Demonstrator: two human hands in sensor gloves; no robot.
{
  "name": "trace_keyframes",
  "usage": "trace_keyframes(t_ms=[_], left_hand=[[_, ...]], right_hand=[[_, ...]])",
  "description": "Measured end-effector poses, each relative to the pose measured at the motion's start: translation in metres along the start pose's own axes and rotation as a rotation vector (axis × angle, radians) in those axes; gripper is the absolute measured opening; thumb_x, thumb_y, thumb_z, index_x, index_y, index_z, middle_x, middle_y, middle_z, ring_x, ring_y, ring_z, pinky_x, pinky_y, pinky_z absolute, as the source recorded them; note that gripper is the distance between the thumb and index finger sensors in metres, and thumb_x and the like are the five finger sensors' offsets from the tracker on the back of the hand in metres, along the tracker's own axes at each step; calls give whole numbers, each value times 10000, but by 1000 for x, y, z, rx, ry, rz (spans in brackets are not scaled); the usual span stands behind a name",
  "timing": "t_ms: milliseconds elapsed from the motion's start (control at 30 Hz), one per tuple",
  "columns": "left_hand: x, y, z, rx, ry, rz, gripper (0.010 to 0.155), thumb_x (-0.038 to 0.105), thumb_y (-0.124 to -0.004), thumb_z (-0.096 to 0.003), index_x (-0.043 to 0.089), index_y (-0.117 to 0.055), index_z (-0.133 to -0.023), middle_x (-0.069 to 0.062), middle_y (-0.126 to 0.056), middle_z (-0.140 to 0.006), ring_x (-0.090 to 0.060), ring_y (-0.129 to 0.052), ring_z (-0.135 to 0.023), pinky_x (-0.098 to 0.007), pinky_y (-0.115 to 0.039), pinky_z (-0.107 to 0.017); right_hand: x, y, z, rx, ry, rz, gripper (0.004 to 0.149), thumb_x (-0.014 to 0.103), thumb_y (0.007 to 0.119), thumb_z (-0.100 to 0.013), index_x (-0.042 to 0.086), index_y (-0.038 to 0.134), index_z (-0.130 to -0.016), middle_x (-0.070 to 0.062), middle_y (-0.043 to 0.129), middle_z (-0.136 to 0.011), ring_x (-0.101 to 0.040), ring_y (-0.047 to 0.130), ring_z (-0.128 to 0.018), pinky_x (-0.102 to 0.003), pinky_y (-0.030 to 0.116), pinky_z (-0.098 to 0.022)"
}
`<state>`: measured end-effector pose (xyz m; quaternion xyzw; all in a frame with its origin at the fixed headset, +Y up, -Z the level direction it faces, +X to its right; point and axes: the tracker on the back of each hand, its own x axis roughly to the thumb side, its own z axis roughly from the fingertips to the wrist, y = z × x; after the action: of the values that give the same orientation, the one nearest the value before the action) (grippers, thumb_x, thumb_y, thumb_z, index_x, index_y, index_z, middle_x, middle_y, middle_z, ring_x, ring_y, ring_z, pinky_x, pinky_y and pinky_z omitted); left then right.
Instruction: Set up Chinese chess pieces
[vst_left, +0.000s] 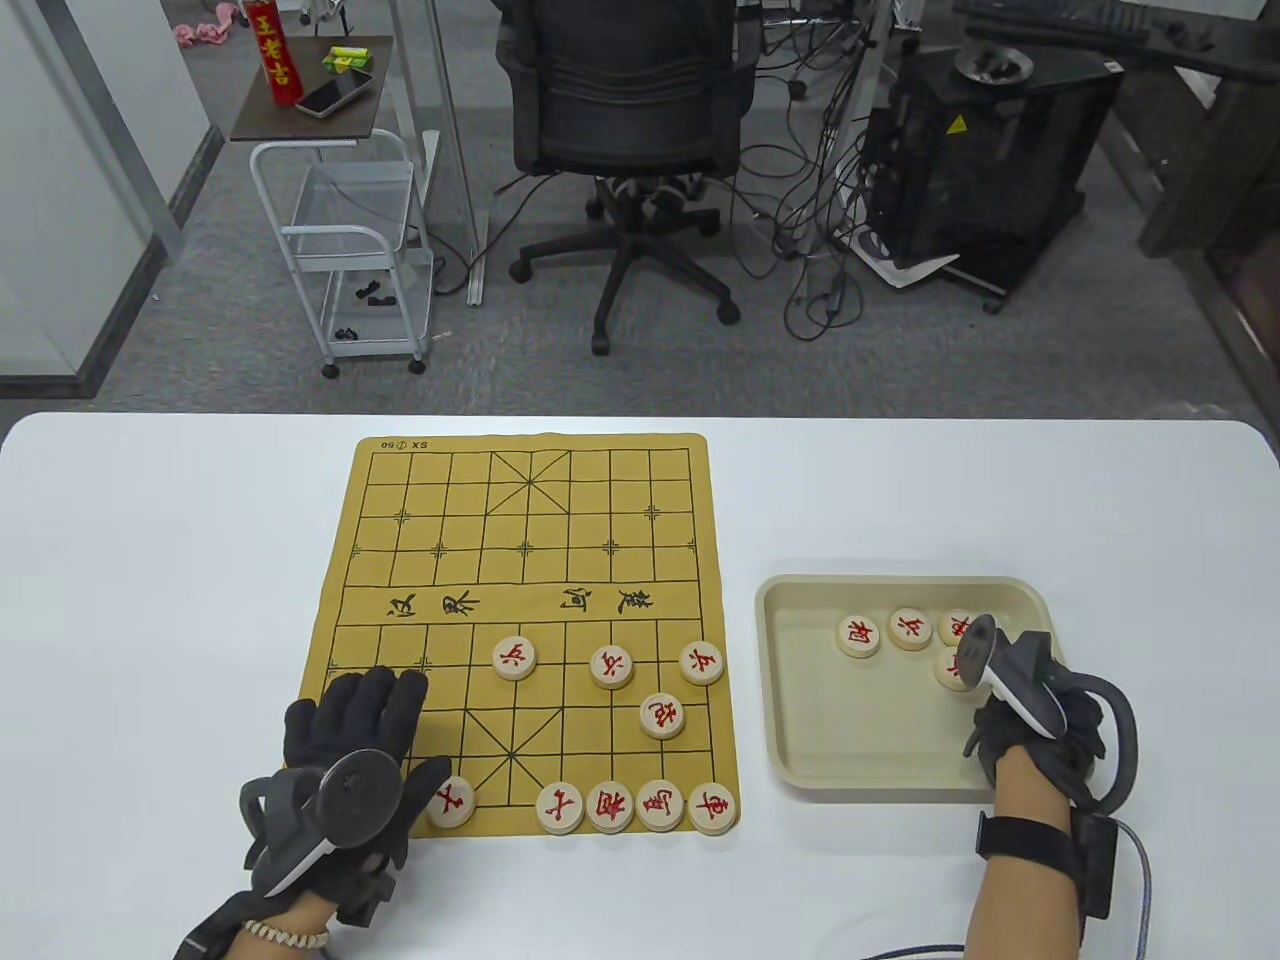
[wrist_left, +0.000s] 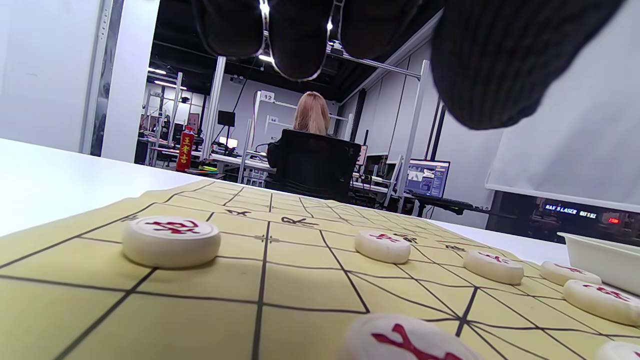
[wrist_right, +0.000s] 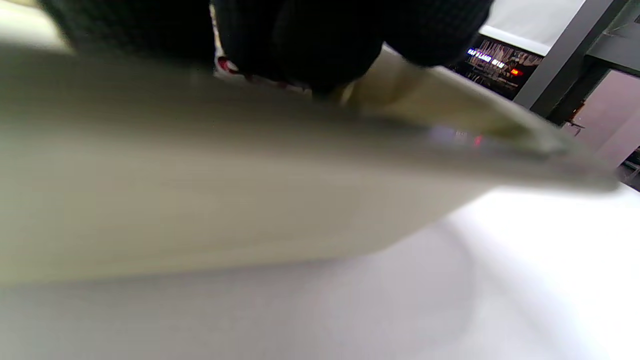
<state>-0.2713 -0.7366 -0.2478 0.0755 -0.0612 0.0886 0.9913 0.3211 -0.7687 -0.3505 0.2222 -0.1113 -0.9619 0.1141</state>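
A: Where do the chess pieces lie?

B: Most sit on the yellow board (vst_left: 520, 620) spread on the white bench (vst_left: 150, 600): pale round discs with red characters on top. Three stand in a row past the river side, among them the leftmost soldier piece (vst_left: 515, 657); one piece (vst_left: 662, 715) sits alone nearer the person, and four pieces form a row at the near edge (a fifth (vst_left: 451, 802) lies beside the left thumb).

A: And the remaining ones?

B: In the beige tray (vst_left: 800, 690) right of the board; one (vst_left: 859, 636) lies at the left of that group.

A: The hands?

B: The left hand (vst_left: 350, 740) rests flat on the board's near left corner, fingers straight, its grip apart and holding nothing. The right hand (vst_left: 1035, 725) is in the tray; its tracker hides the fingers, and the wrist view is blurred, so its grip cannot be told.
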Motion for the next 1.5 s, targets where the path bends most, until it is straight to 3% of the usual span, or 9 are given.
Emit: trace_keyframes(t_ms=[233, 500, 733, 900, 1067, 1200, 1500], left_hand=[[0, 0, 0, 1, -4, 1, 852, 567, -828, -378, 309, -449, -1097, -129, -530, -1187, -487, -540, -1101, -743, -379, -736], [1, -2, -1, -5, -11, 2, 853, 567, -827, -379, 309, -446, -1097, -130, -531, -1186, -486, -541, -1101, -742, -379, -737], [-3, -2, -1, -10, -6, 12, 849, 563, -827, -381, 307, -450, -1097, -133, -531, -1187, -488, -539, -1102, -744, -375, -738], [-2, -2, -1, -21, -7, 10, 846, 562, -828, -380, 309, -453, -1095, -133, -532, -1186, -487, -541, -1101, -744, -375, -737], [-4, -2, -1, -26, -1, 14, 845, 561, -828, -381, 307, -454, -1095, -134, -535, -1185, -487, -541, -1102, -744, -374, -738], [-4, -2, -1, -28, -5, 13, 844, 560, -828, -382, 306, -455, -1096, -135, -535, -1185, -486, -540, -1102, -745, -374, -737], [-3, -3, -1, -35, -12, 8, 844, 561, -827, -381, 307, -455, -1095, -133, -536, -1185, -487, -543, -1100, -744, -377, -737]], right_hand=[[-4, 1, 12, -91, 35, -54, 625, 525, 1011, -337, 257, 812, -866, -58, 911, -905, -83, 972, -507, -351, 866, -423], [26, -41, 56, -269, -112, -169, 652, 544, 1012, -324, 263, 802, -875, -54, 908, -902, -80, 965, -494, -348, 864, -414], [123, -89, 134, -417, -485, -218, 657, 555, 1006, -325, 266, 797, -878, -47, 905, -904, -79, 962, -496, -350, 863, -421], [206, -101, 200, -441, -760, -239, 660, 561, 1004, -320, 273, 797, -876, -38, 908, -902, -76, 961, -497, -348, 863, -424], [275, -92, 243, -354, -959, -256, 659, 560, 1005, -320, 271, 799, -875, -39, 909, -901, -77, 960, -496, -349, 862, -425], [310, -73, 260, -316, -1034, -203, 658, 564, 1002, -321, 272, 798, -874, -35, 908, -901, -77, 959, -498, -350, 860, -428], [339, -45, 266, -251, -1060, -105, 657, 559, 1000, -329, 269, 792, -880, -40, 898, -909, -84, 953, -508, -356, 855, -436]])
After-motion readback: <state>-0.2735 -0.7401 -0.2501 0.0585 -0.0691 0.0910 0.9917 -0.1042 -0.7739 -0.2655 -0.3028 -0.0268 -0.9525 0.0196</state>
